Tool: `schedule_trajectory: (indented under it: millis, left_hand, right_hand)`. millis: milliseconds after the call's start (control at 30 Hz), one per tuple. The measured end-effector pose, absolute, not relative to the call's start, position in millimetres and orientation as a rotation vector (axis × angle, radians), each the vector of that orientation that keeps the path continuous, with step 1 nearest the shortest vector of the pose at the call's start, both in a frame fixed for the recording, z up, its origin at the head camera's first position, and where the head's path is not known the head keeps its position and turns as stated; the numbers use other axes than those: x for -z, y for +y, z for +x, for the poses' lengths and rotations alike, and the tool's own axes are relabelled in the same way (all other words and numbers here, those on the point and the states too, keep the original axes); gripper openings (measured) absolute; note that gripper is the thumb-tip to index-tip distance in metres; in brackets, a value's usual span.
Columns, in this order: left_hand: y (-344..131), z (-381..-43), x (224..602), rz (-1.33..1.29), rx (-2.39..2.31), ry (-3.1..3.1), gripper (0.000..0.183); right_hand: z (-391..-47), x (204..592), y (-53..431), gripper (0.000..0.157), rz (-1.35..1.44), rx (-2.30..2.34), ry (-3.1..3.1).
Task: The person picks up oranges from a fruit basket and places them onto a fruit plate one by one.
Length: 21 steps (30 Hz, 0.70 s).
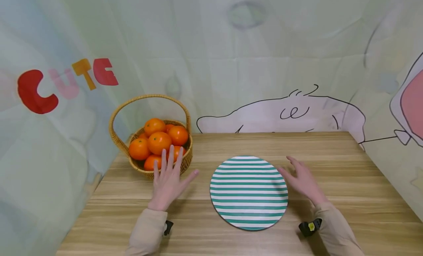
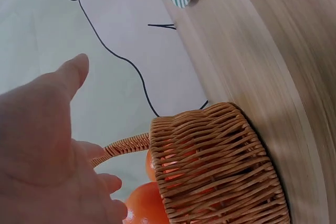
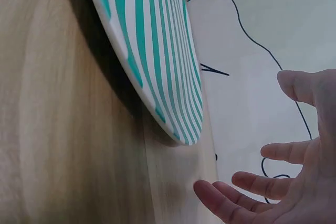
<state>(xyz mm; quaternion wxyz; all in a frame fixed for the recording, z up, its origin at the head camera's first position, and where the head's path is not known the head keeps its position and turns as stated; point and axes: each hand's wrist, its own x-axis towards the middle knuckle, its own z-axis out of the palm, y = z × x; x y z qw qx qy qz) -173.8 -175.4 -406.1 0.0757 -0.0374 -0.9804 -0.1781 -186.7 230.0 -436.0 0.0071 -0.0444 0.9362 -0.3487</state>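
A wicker basket (image 1: 186,158) with a tall arched handle stands at the table's back left, heaped with several orange fruits (image 1: 159,143) that look like tangerines or persimmons. My left hand (image 1: 168,184) is spread over the basket's near side, fingers apart and holding nothing. In the left wrist view that hand (image 2: 37,140) is beside the basket (image 2: 220,166), clear of the fruit. A round plate (image 1: 249,193) with green and white stripes lies in the middle. Just off its right edge, my right hand (image 1: 304,182) hovers with loosely extended fingers, nothing in them.
The wooden table (image 1: 357,175) carries the basket and the plate. Behind it hangs a pale printed cloth (image 1: 211,65) with a cartoon outline and coloured letters. Each wrist wears a dark strap device, such as the right one (image 1: 310,227).
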Motion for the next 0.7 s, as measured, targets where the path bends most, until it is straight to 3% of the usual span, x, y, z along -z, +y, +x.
schedule_trajectory:
  millis: [700]
  left_hand:
    - [-221,-212,387,-0.019,0.778,-2.643,0.099]
  right_hand:
    - [-203,447,222,0.059,-0.22,0.98,2.838]
